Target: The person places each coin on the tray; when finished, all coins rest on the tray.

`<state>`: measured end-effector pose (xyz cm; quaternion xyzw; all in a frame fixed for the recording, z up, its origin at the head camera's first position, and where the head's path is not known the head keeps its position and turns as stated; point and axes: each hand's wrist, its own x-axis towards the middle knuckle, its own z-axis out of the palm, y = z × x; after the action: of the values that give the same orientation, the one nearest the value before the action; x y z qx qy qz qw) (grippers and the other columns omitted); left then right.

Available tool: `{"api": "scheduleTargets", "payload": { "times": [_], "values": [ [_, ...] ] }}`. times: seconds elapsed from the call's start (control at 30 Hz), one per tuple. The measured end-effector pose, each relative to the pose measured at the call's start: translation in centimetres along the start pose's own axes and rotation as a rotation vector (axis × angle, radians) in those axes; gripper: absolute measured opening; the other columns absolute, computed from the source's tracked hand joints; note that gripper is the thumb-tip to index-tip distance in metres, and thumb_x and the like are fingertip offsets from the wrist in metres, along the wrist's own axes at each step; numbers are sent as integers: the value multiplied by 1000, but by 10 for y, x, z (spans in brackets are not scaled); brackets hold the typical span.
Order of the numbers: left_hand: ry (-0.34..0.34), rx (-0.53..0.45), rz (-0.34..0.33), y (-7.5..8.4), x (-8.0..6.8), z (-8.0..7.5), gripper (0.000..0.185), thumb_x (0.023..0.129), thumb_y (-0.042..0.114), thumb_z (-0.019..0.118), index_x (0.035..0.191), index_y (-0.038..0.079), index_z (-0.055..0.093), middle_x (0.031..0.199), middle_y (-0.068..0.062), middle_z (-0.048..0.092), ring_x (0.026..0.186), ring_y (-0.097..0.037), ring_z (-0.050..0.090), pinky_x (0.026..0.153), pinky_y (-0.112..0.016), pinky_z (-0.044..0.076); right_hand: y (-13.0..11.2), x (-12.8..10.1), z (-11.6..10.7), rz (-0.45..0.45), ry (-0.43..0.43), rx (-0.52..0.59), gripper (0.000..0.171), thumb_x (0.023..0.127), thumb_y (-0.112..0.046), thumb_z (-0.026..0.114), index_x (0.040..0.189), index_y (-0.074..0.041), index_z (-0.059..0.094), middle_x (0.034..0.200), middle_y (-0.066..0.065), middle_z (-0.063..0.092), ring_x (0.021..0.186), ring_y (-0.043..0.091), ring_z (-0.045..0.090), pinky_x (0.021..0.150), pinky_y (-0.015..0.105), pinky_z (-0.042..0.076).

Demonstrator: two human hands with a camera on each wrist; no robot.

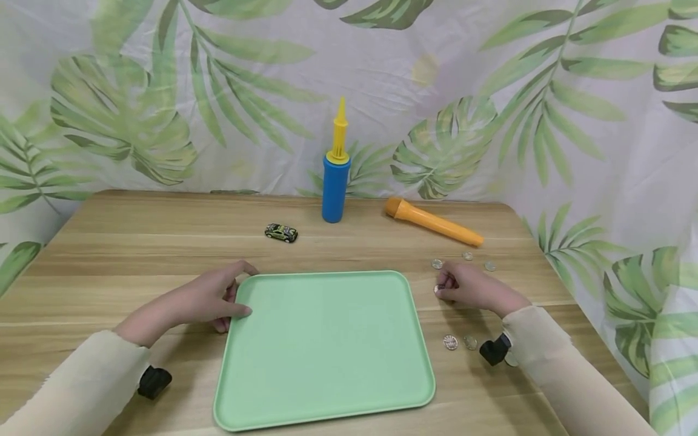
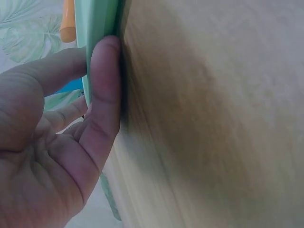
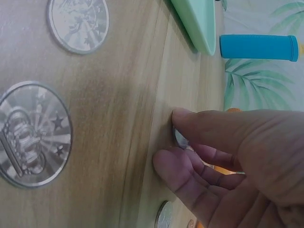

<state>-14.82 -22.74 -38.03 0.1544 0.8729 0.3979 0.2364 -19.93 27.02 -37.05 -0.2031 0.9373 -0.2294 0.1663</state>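
Note:
My left hand (image 1: pixel 209 297) holds the left edge of a pale green tray (image 1: pixel 327 348), its thumb over the rim. In the left wrist view, a finger (image 2: pixel 105 76) lies along the tray's underside. To the tray's right, my right hand (image 1: pixel 469 286) pinches a silvery coin (image 3: pixel 180 138) between thumb and fingers, low over the wooden table. Most of that coin is hidden by the fingertips. Other coins lie around this hand: a few beyond it, such as one coin (image 1: pixel 437 264), and some nearer the front, including a coin (image 1: pixel 450 342) with an embossed pattern.
Behind the tray stand a small toy car (image 1: pixel 281 232) and an upright blue and yellow hand pump (image 1: pixel 335 188). An orange toy microphone (image 1: pixel 436 223) lies at the back right. A leaf-patterned cloth (image 1: pixel 262 121) hangs behind the wooden table (image 1: pixel 163 236).

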Motion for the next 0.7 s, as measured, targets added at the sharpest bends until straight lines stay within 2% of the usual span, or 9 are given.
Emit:
{"api": "scheduleTargets", "payload": {
  "times": [0.13, 0.3, 0.4, 0.7],
  "values": [
    [3, -8, 1, 0, -1, 1, 70, 95, 12, 77, 151, -1, 38, 77, -8, 54, 57, -19, 65, 54, -31, 60, -1, 0, 1, 19, -12, 27, 16, 96, -7, 74, 100, 0, 59, 86, 7, 62, 77, 14, 56, 65, 22, 51],
    [4, -13, 4, -1, -1, 0, 69, 95, 12, 77, 151, 0, 38, 78, -8, 55, 57, -18, 65, 54, -30, 60, -1, 1, 4, 54, -39, 141, 18, 100, -7, 70, 103, 1, 54, 81, 9, 62, 67, 15, 63, 58, 26, 59],
    [-2, -16, 10, -1, 0, 0, 70, 96, 11, 76, 152, -1, 37, 78, -8, 55, 58, -17, 65, 54, -30, 60, 1, 2, 5, 51, -42, 203, 17, 101, -7, 68, 105, 2, 54, 78, 10, 64, 65, 15, 64, 57, 26, 60],
    [-4, -31, -12, -1, 0, 0, 71, 95, 11, 77, 152, 1, 37, 79, -9, 55, 60, -21, 66, 55, -32, 60, -4, 12, 7, 6, -12, 414, 16, 102, -5, 65, 110, 6, 57, 92, 19, 70, 76, 18, 71, 71, 29, 64]
  ]
}}
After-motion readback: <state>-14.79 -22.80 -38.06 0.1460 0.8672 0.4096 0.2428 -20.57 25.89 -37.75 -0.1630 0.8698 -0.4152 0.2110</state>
